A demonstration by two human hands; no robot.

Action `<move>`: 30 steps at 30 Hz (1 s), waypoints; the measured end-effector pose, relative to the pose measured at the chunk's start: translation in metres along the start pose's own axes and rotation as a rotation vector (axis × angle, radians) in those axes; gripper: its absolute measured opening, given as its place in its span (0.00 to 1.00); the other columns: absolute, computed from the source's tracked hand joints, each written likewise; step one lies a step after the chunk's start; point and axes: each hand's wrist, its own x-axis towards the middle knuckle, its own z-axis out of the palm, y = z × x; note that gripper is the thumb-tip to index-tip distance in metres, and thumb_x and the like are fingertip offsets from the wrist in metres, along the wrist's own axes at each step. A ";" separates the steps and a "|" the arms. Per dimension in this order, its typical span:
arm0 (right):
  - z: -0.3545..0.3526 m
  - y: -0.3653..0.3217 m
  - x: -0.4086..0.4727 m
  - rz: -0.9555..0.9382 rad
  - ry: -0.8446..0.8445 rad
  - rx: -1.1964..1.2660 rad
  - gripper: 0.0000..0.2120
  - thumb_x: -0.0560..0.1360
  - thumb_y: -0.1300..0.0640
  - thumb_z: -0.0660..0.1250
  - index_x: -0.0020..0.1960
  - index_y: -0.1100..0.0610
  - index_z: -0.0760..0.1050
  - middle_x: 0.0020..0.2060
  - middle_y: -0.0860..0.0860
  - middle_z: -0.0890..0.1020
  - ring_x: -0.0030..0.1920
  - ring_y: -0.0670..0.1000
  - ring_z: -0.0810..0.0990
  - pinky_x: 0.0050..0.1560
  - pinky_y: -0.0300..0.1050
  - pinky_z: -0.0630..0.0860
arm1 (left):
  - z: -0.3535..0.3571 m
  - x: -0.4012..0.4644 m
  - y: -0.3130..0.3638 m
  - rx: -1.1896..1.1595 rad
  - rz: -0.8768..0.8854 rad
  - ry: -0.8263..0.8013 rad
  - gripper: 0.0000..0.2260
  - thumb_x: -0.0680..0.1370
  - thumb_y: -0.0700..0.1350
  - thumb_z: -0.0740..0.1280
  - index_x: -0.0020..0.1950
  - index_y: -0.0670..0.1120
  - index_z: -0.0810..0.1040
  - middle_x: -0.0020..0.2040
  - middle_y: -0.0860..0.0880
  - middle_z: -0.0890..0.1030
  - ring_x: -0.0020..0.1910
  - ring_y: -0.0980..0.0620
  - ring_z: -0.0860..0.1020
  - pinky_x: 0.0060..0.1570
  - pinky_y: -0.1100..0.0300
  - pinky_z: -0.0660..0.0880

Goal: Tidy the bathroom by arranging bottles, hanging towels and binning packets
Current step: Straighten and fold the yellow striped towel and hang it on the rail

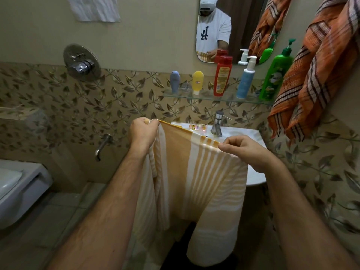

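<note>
**Now spreading the towel for hanging**

Held up before the sink [253, 137]: striped towel [194, 172], top edge pinched in closed left hand [143, 131] and closed right hand [247, 151]. Soft, light, floppy, probably; best gripped at corners. Packets [196, 127] behind, bottles [222, 75] on shelf [204, 97].

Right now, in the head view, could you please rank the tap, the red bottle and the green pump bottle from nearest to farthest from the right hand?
From the right hand:
1. Tap, just beyond, on the basin.
2. Red bottle, on the shelf above.
3. Green pump bottle, shelf's right end.
</note>
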 end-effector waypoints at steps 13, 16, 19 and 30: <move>0.005 0.039 0.001 0.172 0.023 -0.084 0.20 0.80 0.51 0.66 0.44 0.70 0.77 0.39 0.56 0.78 0.42 0.52 0.75 0.49 0.48 0.69 | -0.006 0.006 0.014 -0.077 0.031 0.059 0.09 0.71 0.47 0.64 0.31 0.48 0.70 0.28 0.53 0.71 0.32 0.49 0.72 0.35 0.54 0.71; 0.007 0.025 0.002 0.108 0.048 0.102 0.17 0.82 0.55 0.62 0.40 0.60 0.82 0.35 0.49 0.84 0.37 0.45 0.81 0.44 0.41 0.76 | -0.005 0.007 0.005 -0.016 -0.026 0.025 0.07 0.73 0.47 0.65 0.37 0.46 0.77 0.34 0.50 0.78 0.37 0.47 0.77 0.40 0.54 0.76; 0.014 0.003 0.012 0.069 0.183 0.208 0.18 0.82 0.53 0.63 0.37 0.56 0.82 0.32 0.50 0.83 0.34 0.47 0.81 0.34 0.36 0.75 | 0.000 0.003 -0.007 -0.028 -0.136 -0.033 0.10 0.75 0.46 0.69 0.53 0.43 0.78 0.50 0.45 0.82 0.51 0.44 0.80 0.55 0.51 0.78; 0.045 -0.044 0.032 0.039 -0.005 0.060 0.12 0.80 0.55 0.65 0.44 0.60 0.83 0.41 0.58 0.81 0.45 0.56 0.78 0.50 0.51 0.73 | 0.026 -0.045 0.007 -0.179 0.153 -0.611 0.14 0.76 0.38 0.71 0.58 0.53 0.81 0.37 0.56 0.80 0.35 0.61 0.74 0.40 0.68 0.72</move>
